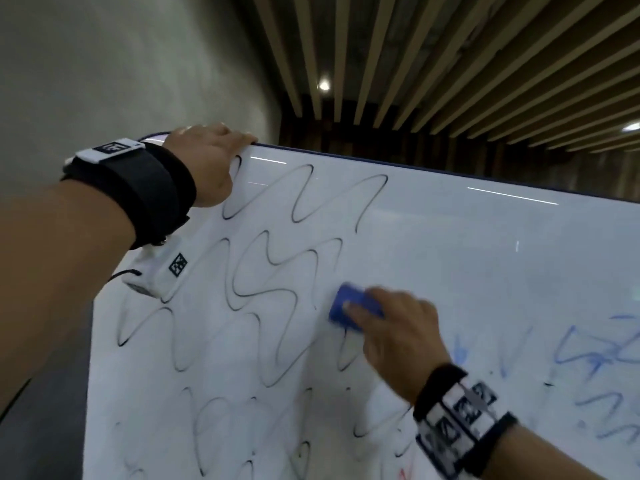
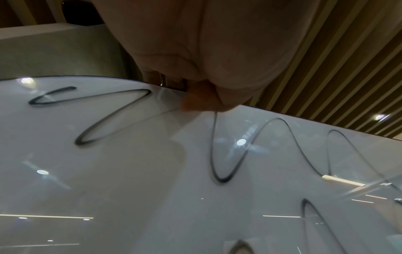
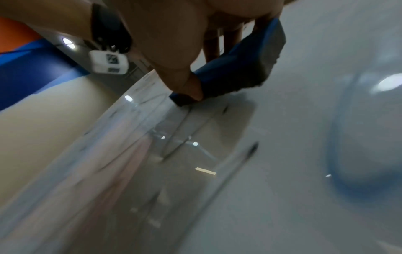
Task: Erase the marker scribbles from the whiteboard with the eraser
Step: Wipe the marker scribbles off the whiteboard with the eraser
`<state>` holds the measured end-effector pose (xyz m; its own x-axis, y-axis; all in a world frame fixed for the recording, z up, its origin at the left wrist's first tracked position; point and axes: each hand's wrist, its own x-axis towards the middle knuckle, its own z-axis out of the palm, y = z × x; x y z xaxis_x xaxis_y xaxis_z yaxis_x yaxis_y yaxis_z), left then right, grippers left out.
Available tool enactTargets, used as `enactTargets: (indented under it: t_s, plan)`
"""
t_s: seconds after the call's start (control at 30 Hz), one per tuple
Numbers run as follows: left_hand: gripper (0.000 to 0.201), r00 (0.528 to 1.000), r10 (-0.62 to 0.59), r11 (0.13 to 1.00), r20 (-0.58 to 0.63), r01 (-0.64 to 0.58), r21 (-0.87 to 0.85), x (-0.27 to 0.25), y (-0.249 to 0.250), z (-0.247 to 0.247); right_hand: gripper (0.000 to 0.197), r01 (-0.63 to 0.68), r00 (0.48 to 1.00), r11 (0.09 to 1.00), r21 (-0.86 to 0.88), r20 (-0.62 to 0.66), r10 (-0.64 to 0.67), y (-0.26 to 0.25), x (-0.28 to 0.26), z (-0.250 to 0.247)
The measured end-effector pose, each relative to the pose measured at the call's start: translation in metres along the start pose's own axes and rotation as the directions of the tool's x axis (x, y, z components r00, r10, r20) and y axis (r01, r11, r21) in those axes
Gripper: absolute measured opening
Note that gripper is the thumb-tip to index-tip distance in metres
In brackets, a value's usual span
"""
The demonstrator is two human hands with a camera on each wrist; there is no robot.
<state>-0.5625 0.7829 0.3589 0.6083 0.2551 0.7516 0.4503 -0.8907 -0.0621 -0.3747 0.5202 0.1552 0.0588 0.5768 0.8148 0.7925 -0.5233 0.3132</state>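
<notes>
Up at the top edge of the whiteboard, in the upper left of the head view, the left hand was hooked over the rim, its fingers curled behind the board and out of sight while the thumb lay against the front face in the left wrist view. Near the middle of the frame the right hand gripped the blue eraser, fingers pressed along its back and the thumb pinching the near end in the right wrist view; the eraser's dark felt face met the board surface. Black wavy scribbles covered the left half of the board, from just below the left hand down to the bottom of the frame, and the eraser sat at their right margin. Fainter blue scribbles lay at the right edge. A slatted ceiling filled the upper right.
</notes>
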Motion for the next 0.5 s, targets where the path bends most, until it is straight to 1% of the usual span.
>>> enactTargets:
  t_s: [0.07,0.1,0.13,0.2,0.3,0.33,0.37,0.4,0.43,0.5]
  plan:
    - [0.074,1.000,0.001,1.000,0.001,-0.001,-0.002,-0.001,0.001,0.000,0.061,-0.148,0.984,0.989,-0.007,-0.101,0.147,0.017,0.038,-0.018]
    - [0.074,1.000,0.002,1.000,-0.002,-0.002,-0.004,-0.001,0.000,0.001,0.061,-0.197,0.974,0.980,-0.005,-0.116,0.195,0.024,0.049,-0.023]
    - [0.075,1.000,0.006,1.000,-0.005,-0.006,-0.005,-0.001,-0.001,0.002,0.062,-0.213,0.970,0.977,0.008,-0.115,0.212,0.025,0.052,-0.024]
    - [0.076,1.000,0.017,1.000,-0.018,-0.017,0.000,0.000,-0.003,0.004,0.064,-0.158,0.982,0.987,0.030,-0.100,0.161,0.015,0.032,-0.017]
    - [0.077,0.999,0.027,1.000,-0.034,-0.027,0.004,0.002,-0.007,0.007,0.064,-0.004,1.000,1.000,0.022,0.001,0.004,-0.016,-0.017,0.004]
    - [0.077,0.999,0.031,1.000,-0.041,-0.031,0.003,0.002,-0.007,0.008,0.064,0.020,1.000,1.000,0.020,0.022,-0.020,-0.017,-0.018,0.004]
    - [0.077,0.998,0.033,0.999,-0.047,-0.033,0.005,0.002,-0.007,0.009,0.063,0.020,1.000,1.000,0.017,0.016,-0.021,-0.012,-0.007,0.000]
    - [0.078,0.998,0.034,0.999,-0.052,-0.033,0.007,0.003,-0.006,0.009,0.063,-0.016,1.000,1.000,0.008,-0.022,0.016,-0.002,0.013,-0.008]
    - [0.078,0.998,0.033,0.999,-0.056,-0.033,0.006,0.003,-0.006,0.010,0.062,-0.084,0.994,0.996,0.005,-0.068,0.084,0.009,0.037,-0.019]
    - [0.079,0.997,0.037,0.999,-0.064,-0.038,-0.008,0.003,-0.007,0.010,0.059,-0.246,0.959,0.969,-0.003,-0.143,0.243,0.034,0.087,-0.045]
